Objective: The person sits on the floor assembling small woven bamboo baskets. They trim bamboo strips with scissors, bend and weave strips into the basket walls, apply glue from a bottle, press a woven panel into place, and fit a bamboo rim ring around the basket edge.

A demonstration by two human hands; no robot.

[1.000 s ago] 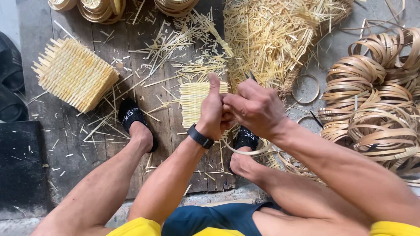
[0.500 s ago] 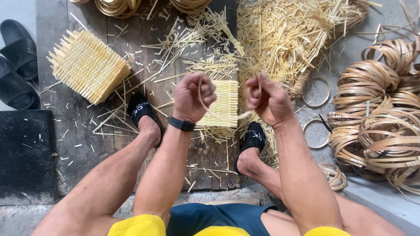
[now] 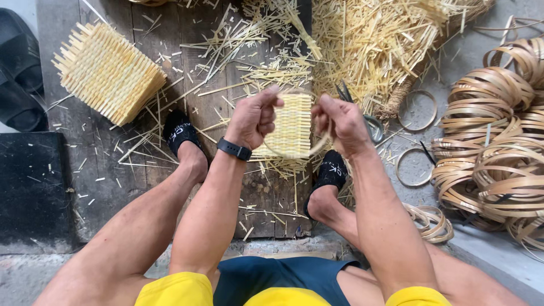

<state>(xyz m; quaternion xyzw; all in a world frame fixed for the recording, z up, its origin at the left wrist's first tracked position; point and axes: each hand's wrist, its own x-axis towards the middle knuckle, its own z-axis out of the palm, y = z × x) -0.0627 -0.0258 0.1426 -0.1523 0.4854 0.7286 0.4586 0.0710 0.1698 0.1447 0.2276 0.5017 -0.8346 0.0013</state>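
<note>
Down between the knees, two hands are raised over a wooden board (image 3: 113, 170); the left hand (image 3: 256, 118) and right hand (image 3: 340, 124) sit level and a little apart, and one thin strip (image 3: 294, 154) curves in a loop from one to the other; the left fingers (image 3: 271, 101) are curled narrow and pinch one end of it, thumb pointing up; the right fingers (image 3: 327, 116) are folded tight on the other end; one black watch (image 3: 234, 149) wraps the left wrist.

Just behind the loop, lying on the board, is one small woven mat (image 3: 292, 122), its far edge partly hidden by the hands; a second, larger woven block (image 3: 107, 73) lies well apart at the upper left, with stick ends poking out along its sides.

Two feet in black sandals rest on the board, the left one (image 3: 180, 135) beside the left forearm, the right one (image 3: 331, 170) under the right wrist; two more dark sandals (image 3: 20, 79) lie at the far left edge, above one black mat (image 3: 31, 187).

One large heap of straw cuttings (image 3: 374, 51) fills the top middle, and loose slivers scatter over the board; one pair of scissors (image 3: 362, 113) lies just right of the right hand, partly hidden; two single rings (image 3: 416, 110) lie on the concrete near it; one big pile of coiled strips (image 3: 498, 141) fills the right side, too many to count; another small coil (image 3: 433, 221) lies near the right knee.
</note>
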